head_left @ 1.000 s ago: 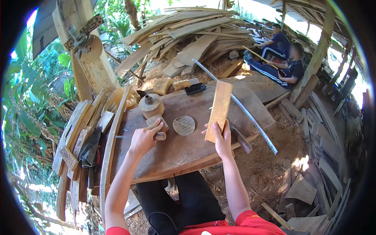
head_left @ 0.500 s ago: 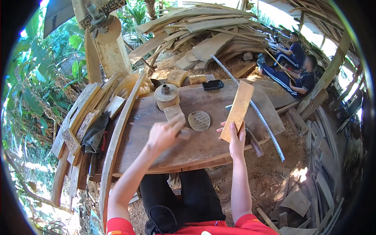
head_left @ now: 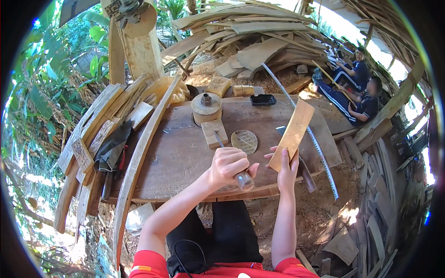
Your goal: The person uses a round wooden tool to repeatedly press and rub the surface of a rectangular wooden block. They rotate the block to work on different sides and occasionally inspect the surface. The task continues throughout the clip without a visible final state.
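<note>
Evidently, L hand (head_left: 231, 161) is curled tight round a hand tool (head_left: 244, 181), prob. for firm control, w/ its shaft aimed 11 o'clock over a small block (head_left: 211, 127). R hand (head_left: 286, 170) pinches a wood bar (head_left: 294, 130) low btwn thumb & fingers, bar tilted to 1 o'clock above the table (head_left: 176, 153), maybe leaving its face clear.

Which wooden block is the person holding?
The long, flat block in the right hand. The shorter block, just beyond the left hand, sits on the table with no fingers around it.
</note>
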Demonstrator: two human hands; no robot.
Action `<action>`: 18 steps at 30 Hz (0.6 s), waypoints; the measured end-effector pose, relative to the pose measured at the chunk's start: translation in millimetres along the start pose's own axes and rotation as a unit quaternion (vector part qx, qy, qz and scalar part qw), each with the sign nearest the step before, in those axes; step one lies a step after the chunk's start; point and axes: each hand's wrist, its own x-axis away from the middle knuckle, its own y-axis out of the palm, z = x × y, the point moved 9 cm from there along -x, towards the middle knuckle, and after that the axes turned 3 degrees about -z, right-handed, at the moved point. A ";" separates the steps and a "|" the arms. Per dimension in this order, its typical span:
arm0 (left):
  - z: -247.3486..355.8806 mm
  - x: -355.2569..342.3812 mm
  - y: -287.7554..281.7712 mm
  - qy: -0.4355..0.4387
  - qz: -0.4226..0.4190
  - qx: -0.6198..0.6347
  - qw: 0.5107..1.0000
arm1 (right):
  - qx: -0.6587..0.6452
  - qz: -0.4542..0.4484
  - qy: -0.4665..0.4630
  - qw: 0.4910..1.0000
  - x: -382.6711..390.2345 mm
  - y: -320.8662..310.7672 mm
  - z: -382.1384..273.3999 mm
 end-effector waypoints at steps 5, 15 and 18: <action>-8.9 -10.1 -13.2 -0.054 0.067 -0.025 0.996 | 0.011 0.004 0.002 1.000 0.0 -0.8 -1.5; -55.8 -41.0 -42.0 -0.223 0.178 -0.014 0.958 | -0.029 0.019 -0.015 0.999 2.9 -2.7 -13.5; -55.1 -46.4 -44.0 -0.207 0.191 -0.004 0.960 | 0.037 0.032 -0.108 0.993 18.1 18.1 -80.9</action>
